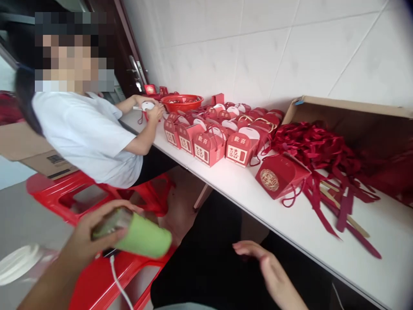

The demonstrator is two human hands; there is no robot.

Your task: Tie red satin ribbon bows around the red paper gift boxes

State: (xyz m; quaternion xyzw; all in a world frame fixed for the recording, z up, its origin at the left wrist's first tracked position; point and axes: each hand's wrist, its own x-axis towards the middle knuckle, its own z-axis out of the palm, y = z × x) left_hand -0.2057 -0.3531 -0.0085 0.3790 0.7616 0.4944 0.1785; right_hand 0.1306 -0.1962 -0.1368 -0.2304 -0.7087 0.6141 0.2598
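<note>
In the lower left, my left hand [106, 228] is closed around a green cup [145, 237], which lies tilted in the grip over a red stool [106, 275]. The cup's end under my fingers is blurred and partly hidden. A white cable [116, 280] runs over the stool below it. My right hand [271, 267] hovers above my dark-clothed lap with its fingers loosely stretched and nothing in them. On the white table [238, 193] beyond it, a dark red gift box [280, 174] with a gold emblem and a cord handle is closest to that hand.
Several red gift boxes [209, 146] stand in rows along the table. At the right, a cardboard box [309, 103] spills red ribbons [319, 142]. A red basin [182, 102] sits farther back. A co-worker [87, 133] handles a box at left. A white-lidded cup [19, 262] is lower left.
</note>
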